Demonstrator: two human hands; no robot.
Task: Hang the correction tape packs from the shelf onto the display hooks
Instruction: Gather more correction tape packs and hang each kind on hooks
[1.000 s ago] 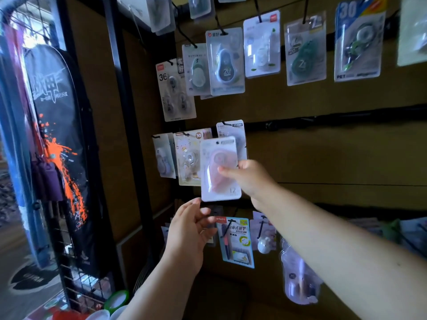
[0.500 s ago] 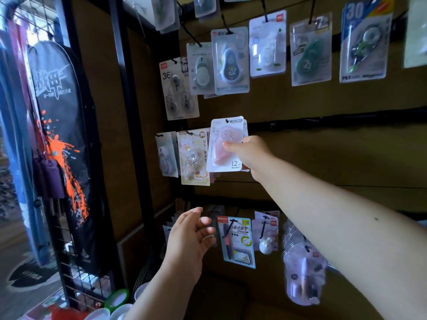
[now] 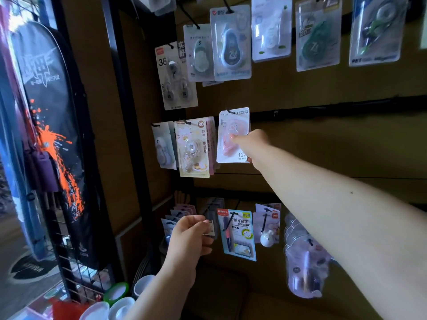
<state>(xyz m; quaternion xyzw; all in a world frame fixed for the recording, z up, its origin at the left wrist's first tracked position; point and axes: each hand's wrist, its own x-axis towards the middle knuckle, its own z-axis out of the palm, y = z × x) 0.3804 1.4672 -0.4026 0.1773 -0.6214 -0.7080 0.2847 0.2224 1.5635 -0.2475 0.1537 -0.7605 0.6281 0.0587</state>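
Note:
A pink correction tape pack [image 3: 231,125] marked "12 m" hangs with its top hole on a black display hook [image 3: 230,111] in the middle row. My right hand [image 3: 253,144] grips the pack's lower right side, fingers on its blister. To its left hang a cat-print pack [image 3: 193,148] and a pale pack [image 3: 163,146]. My left hand [image 3: 190,236] hovers lower, near the bottom row of packs [image 3: 178,215], its fingers curled; whether it pinches anything I cannot tell.
More tape packs [image 3: 231,42] fill the top row of hooks. A fountain pen card [image 3: 238,234] and a stack of clear blister packs [image 3: 305,262] hang low. A black upright post [image 3: 124,135] and a racket bag [image 3: 50,125] stand left. Cups [image 3: 115,294] sit below.
My right hand lifted the pink pack up and set its hole over the middle-row hook. My left hand drifted down and right toward the bottom row, fingers curling in.

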